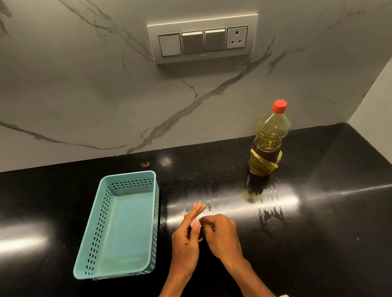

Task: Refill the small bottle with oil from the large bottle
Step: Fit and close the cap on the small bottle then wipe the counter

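The large bottle (269, 142) of yellow oil stands upright with its red cap on, at the back right of the black counter near the wall. The small bottle (200, 237) sits on the counter between my hands, almost wholly hidden; only a sliver of amber glass shows. My left hand (187, 240) wraps its side, with two fingers stretched out. My right hand (220, 236) pinches at its top with curled fingers; whether a cap is in those fingers I cannot tell.
An empty teal perforated basket (99, 213) lies just left of my hands. Oily smears (270, 215) mark the black counter (326, 236) between my hands and the large bottle. A marble wall with a switch panel (200, 39) rises behind.
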`<state>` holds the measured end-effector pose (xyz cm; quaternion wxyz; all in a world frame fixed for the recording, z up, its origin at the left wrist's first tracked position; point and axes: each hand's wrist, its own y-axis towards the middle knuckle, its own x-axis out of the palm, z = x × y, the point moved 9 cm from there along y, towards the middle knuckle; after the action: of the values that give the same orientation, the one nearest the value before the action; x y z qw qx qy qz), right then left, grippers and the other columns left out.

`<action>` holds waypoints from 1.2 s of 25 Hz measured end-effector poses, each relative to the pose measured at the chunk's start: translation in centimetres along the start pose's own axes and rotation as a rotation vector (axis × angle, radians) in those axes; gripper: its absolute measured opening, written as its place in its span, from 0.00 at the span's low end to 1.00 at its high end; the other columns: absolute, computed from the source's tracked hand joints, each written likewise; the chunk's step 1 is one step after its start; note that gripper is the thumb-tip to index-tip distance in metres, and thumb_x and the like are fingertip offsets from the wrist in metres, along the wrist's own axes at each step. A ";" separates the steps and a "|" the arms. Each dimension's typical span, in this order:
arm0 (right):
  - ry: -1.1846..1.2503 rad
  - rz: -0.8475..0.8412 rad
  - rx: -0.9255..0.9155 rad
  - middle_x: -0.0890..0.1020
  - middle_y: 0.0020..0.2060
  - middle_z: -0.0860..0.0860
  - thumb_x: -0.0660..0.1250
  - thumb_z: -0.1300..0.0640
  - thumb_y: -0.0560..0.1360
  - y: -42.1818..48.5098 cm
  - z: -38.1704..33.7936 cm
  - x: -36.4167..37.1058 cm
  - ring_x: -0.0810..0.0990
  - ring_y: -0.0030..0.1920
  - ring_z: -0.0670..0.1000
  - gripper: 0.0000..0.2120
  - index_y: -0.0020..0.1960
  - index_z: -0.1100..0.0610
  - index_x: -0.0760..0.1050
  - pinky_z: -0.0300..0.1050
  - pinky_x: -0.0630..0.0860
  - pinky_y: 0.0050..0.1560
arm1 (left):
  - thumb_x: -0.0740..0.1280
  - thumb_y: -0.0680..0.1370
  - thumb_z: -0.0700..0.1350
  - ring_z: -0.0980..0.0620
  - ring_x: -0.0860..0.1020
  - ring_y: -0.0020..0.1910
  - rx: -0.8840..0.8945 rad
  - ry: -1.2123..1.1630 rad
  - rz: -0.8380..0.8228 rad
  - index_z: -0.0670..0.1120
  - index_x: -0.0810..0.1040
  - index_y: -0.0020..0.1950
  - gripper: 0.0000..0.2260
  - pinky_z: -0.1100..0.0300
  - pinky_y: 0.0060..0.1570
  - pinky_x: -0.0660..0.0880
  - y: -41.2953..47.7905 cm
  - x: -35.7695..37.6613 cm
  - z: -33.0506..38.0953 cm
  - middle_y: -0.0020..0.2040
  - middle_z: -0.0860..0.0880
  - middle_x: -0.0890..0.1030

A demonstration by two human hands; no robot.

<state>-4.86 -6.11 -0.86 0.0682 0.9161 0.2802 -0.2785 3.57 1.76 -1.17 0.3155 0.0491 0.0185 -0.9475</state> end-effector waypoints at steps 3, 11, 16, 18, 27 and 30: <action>0.007 -0.057 0.042 0.87 0.42 0.47 0.67 0.59 0.77 0.1 0.9 0.3 0.83 0.41 0.39 0.08 0.50 0.53 0.85 0.27 0.77 0.41 | 0.59 0.84 0.40 0.60 0.73 0.70 0.021 0.013 -0.014 0.50 0.75 0.70 0.16 0.62 0.67 0.72 0.0 -0.1 0.2 0.65 0.62 0.79; -0.022 -0.008 0.012 0.86 0.39 0.47 0.67 0.59 0.76 -0.1 0.3 -0.1 0.82 0.39 0.40 0.08 0.47 0.52 0.85 0.22 0.70 0.35 | 0.61 0.82 0.44 0.62 0.75 0.67 0.017 -0.082 -0.088 0.50 0.75 0.69 0.16 0.71 0.56 0.74 0.2 -0.1 0.7 0.66 0.61 0.79; 0.105 0.050 0.125 0.86 0.41 0.45 0.69 0.60 0.75 -0.9 2.6 -0.3 0.83 0.41 0.39 0.07 0.49 0.52 0.85 0.36 0.81 0.46 | 0.65 0.80 0.50 0.65 0.80 0.46 0.046 0.107 0.002 0.57 0.77 0.66 0.15 0.70 0.48 0.75 -0.1 -0.9 1.1 0.50 0.63 0.83; 0.179 0.097 0.169 0.86 0.40 0.43 0.70 0.58 0.75 -1.3 3.2 -0.6 0.83 0.41 0.40 0.06 0.47 0.50 0.85 0.39 0.81 0.47 | 0.72 0.77 0.51 0.66 0.81 0.51 0.066 0.233 0.178 0.59 0.81 0.60 0.11 0.68 0.55 0.76 -0.7 -1.9 1.3 0.51 0.65 0.83; 0.203 0.122 0.129 0.85 0.41 0.43 0.71 0.54 0.74 -1.1 1.4 -1.1 0.82 0.44 0.38 0.04 0.48 0.51 0.84 0.32 0.79 0.45 | 0.65 0.82 0.45 0.63 0.82 0.55 -0.039 0.171 0.139 0.56 0.82 0.62 0.12 0.52 0.58 0.80 -0.8 -1.1 0.2 0.55 0.64 0.84; 0.120 0.063 0.122 0.86 0.41 0.44 0.70 0.56 0.75 -1.0 2.1 -0.1 0.83 0.43 0.39 0.06 0.49 0.52 0.85 0.31 0.79 0.45 | 0.62 0.82 0.48 0.58 0.82 0.57 -0.026 0.142 0.087 0.57 0.80 0.64 0.13 0.50 0.59 0.79 -0.8 -0.9 0.2 0.58 0.59 0.83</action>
<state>-6.52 -5.90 -2.57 0.0041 0.9420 0.2372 -0.2376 3.81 2.97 -0.85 0.3548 0.1128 0.0512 -0.9267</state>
